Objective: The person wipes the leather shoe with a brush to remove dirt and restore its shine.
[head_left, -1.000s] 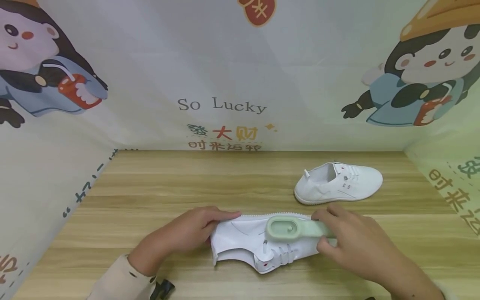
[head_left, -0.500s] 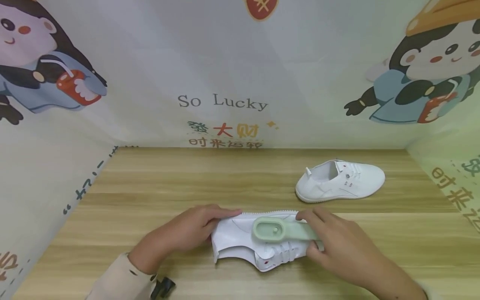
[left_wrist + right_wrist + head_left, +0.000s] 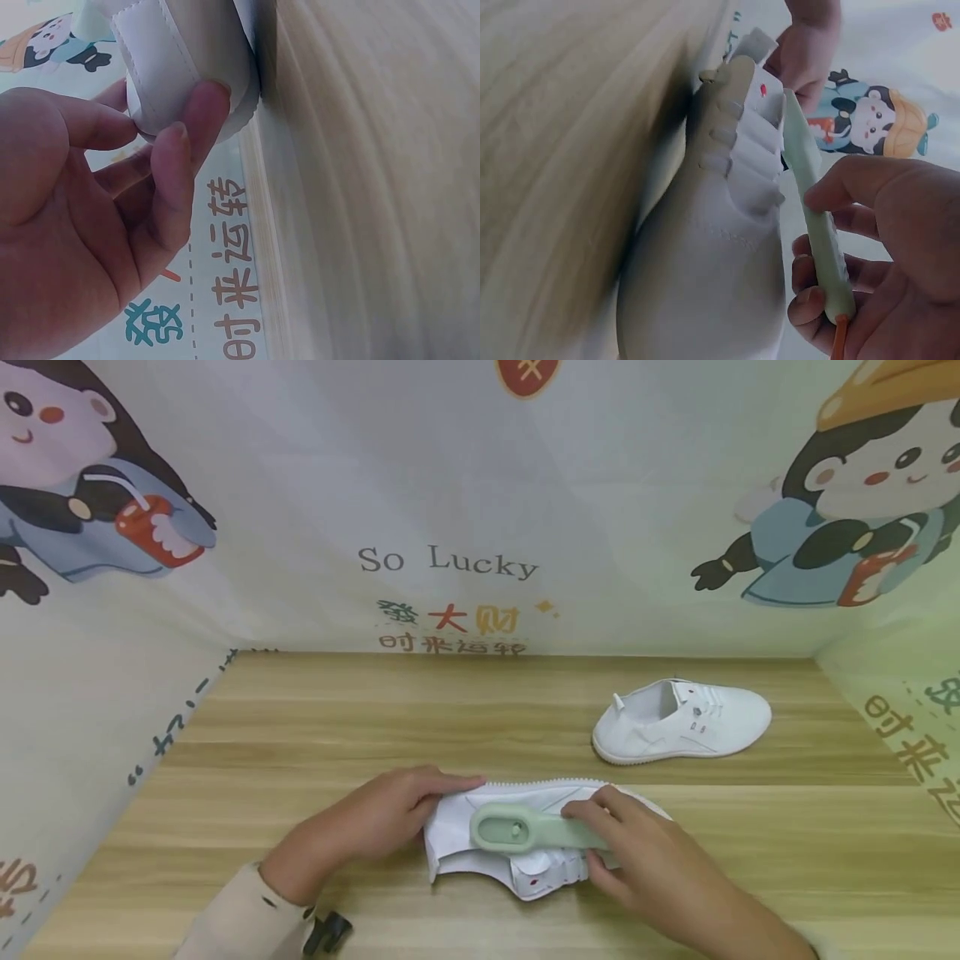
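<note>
A white lace-up shoe [image 3: 455,828] lies on its side on the wooden tabletop, sole edge away from me and opening towards me. My left hand [image 3: 386,810] grips its heel end; in the left wrist view the thumb and fingers [image 3: 206,112] pinch the heel. My right hand [image 3: 648,860] holds a pale green brush [image 3: 504,828] by its handle, the head lying over the upper side of the shoe near the opening. In the right wrist view an orange cord [image 3: 840,337] hangs from the end of the brush [image 3: 821,247]. Bristles are hidden from sight.
The matching white shoe [image 3: 682,722] stands upright farther back on the right, toe to the right. Printed cloth walls [image 3: 450,485] enclose the wooden tabletop [image 3: 337,710] at the back and sides. A small black object [image 3: 327,935] sits by the left sleeve.
My right hand has slid the brush leftwards along the shoe, from the laced part towards the heel. The left hand keeps its grip on the heel, and the other shoe stays put.
</note>
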The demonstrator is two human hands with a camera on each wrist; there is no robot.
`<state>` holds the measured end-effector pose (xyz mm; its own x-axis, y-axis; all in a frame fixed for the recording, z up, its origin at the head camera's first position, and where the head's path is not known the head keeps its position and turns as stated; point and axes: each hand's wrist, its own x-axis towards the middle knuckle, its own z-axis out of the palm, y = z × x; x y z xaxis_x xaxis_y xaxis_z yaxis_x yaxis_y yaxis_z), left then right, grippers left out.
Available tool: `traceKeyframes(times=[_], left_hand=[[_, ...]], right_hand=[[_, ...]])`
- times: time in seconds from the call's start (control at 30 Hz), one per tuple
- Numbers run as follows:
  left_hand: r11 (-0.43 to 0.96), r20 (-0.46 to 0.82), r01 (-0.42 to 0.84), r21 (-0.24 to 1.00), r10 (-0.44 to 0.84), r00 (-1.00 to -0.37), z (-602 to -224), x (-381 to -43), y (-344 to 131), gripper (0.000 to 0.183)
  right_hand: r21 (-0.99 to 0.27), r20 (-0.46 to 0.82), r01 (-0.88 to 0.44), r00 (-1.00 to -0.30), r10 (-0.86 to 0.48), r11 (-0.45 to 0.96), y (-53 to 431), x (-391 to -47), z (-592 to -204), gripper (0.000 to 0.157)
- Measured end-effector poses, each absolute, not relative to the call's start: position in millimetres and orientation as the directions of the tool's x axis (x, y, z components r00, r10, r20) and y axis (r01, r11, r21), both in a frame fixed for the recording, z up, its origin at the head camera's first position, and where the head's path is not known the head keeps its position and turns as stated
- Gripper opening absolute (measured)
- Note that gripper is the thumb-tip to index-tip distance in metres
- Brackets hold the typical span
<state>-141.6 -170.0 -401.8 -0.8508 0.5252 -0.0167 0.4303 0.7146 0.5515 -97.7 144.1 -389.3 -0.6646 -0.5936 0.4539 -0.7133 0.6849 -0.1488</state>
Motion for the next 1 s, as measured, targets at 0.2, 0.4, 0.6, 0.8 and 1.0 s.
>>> traceKeyframes(times=[0.2, 0.4, 0.6, 0.8, 1.0], left_hand=[[0.707, -0.009, 0.438, 0.556, 0.531, -0.847, -401.6, -142.3, -169.7, 0.049], [0.702, 0.007, 0.451, 0.552, 0.536, -0.844, -400.5, -142.0, -169.0, 0.049], [0.71, 0.018, 0.459, 0.534, 0.533, -0.846, -399.9, -141.6, -169.6, 0.049], [0.707, 0.0, 0.441, 0.553, 0.529, -0.848, -397.2, -141.3, -169.0, 0.05], [0.702, -0.011, 0.432, 0.566, 0.53, -0.848, -397.3, -141.5, -167.4, 0.049]], right_hand=[[-0.135, 0.522, -0.762, -0.598, -0.608, 0.633, 139.4, -97.1, -395.9, 0.053], [-0.108, 0.535, -0.786, -0.562, -0.631, 0.609, 135.6, -97.0, -398.6, 0.059], [-0.1, 0.541, -0.782, -0.561, -0.626, 0.615, 137.2, -97.9, -396.1, 0.059], [-0.099, 0.473, -0.732, -0.631, -0.616, 0.674, 147.4, -99.4, -387.1, 0.056], [-0.095, 0.343, -0.663, -0.722, -0.6, 0.743, 161.6, -97.6, -372.7, 0.053]])
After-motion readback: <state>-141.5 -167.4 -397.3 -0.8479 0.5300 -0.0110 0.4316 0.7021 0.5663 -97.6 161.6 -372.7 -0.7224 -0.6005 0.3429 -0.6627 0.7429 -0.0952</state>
